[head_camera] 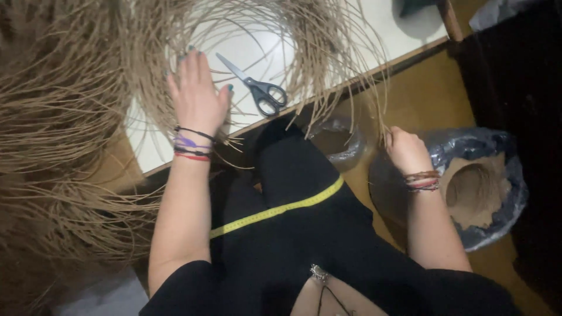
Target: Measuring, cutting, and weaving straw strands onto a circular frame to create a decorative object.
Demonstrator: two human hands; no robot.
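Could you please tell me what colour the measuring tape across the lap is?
The measuring tape is yellow, seen in the head view.

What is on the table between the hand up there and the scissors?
In the head view, only bare white table and a few thin tan strands lie between the left hand and the scissors. Nothing else sits there.

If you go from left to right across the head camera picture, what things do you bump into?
Big heap of tan straw strands → left hand flat on the white table → scissors → right hand gripping strands → plastic bag of tan coils.
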